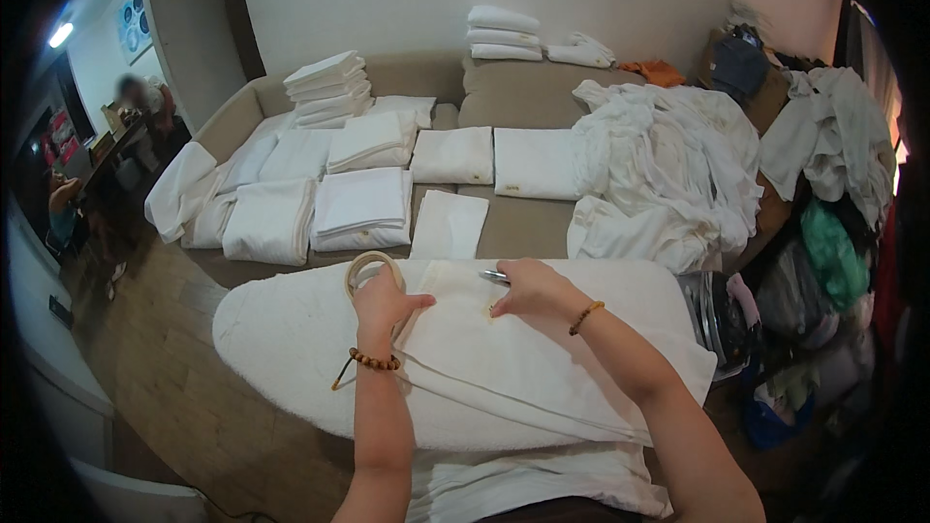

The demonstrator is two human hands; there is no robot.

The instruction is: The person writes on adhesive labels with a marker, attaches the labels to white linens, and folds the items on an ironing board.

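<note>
A folded white cloth (508, 370) lies in front of me on a padded white ironing board (283, 338), with several layers showing along its lower edge. My left hand (381, 303) has a roll of masking tape (350, 277) hooked at its fingers, and its thumb reaches over the cloth's left edge. In my right hand (541, 289) is a silver pen (495, 276), its end sticking out to the left. The right thumb touches the cloth beside a small yellowish tag (490, 311), partly covered by that thumb. The left fingertips are hidden.
Beyond the board, a beige sofa (519, 229) bears folded white cloths (362, 207), a tall folded stack (328, 91) and a crumpled white heap (661, 160). Bags, including a green plastic bag (834, 254), crowd the right. People sit in the far left room.
</note>
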